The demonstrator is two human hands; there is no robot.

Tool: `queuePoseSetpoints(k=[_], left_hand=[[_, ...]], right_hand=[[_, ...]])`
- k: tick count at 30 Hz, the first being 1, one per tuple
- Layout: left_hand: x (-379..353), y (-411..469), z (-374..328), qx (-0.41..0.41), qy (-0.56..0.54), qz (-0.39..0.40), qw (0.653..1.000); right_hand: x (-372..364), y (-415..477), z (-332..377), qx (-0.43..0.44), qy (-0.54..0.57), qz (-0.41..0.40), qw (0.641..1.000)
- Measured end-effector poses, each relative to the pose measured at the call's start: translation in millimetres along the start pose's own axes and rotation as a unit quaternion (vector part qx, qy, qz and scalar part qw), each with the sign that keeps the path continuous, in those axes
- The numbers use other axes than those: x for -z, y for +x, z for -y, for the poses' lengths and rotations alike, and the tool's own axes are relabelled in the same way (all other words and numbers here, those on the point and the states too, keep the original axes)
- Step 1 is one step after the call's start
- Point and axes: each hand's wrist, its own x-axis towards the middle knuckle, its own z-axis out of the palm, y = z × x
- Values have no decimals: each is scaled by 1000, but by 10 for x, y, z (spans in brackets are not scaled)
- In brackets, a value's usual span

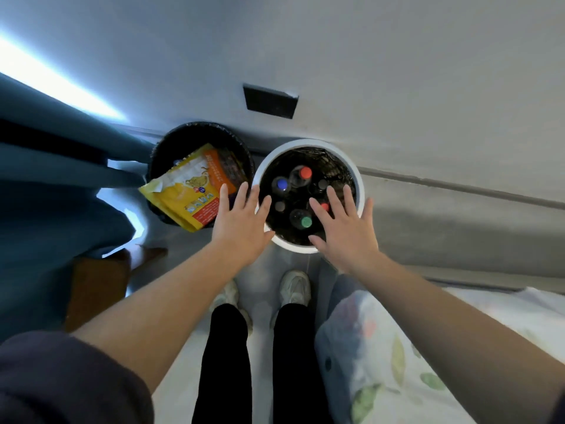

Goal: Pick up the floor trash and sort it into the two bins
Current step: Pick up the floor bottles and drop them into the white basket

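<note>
Two bins stand side by side against the wall. The black bin (171, 142) on the left holds a large yellow and orange bag (186, 191) that sticks out over its near rim. The white-rimmed bin (359, 175) on the right holds several plastic bottles (301, 175) with red, blue and green caps. My left hand (241, 221) hovers with fingers spread between the two bins, over the white bin's left rim. My right hand (345, 228) is spread flat above the white bin's near right side. Neither hand holds anything.
My feet in white shoes (295, 287) stand just in front of the white bin. A bed with a leaf-patterned cover (397, 362) is at the right. Dark curtains (46, 179) and a brown wooden piece (94, 289) are at the left. A dark wall socket (270, 101) sits above the bins.
</note>
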Motion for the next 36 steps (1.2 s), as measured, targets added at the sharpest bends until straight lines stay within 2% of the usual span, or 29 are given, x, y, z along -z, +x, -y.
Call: queuePoseSetpoints(k=[4, 7, 11, 15, 19, 25, 32, 36], left_hand=[[550, -1111, 154, 46, -67, -66, 995], [875, -1985, 264, 92, -111, -80, 986], [1104, -3005, 276, 162, -155, -90, 970], [1074, -3805, 92, 247, -195, -116, 942], [863, -4393, -134, 352, -241, -157, 891], [353, -5142, -492, 494, -327, -177, 786], [-328, -5869, -983, 607, -379, -155, 681], [-810, -6337, -1320, 662, -419, -166, 598]], right_hand=[[753, -849, 409, -25, 49, -69, 996], [1287, -1484, 741, -7, 70, -87, 994], [1733, -2198, 1096, 44, 91, -127, 987], [1924, -2700, 1372, 129, 53, -120, 983], [2038, -3041, 1641, 236, 2, -152, 960], [2083, -3400, 2077, 357, -77, -155, 918], [1889, -3858, 2728, 477, -185, -139, 848], [1590, -4299, 3202, 532, -235, -128, 803]])
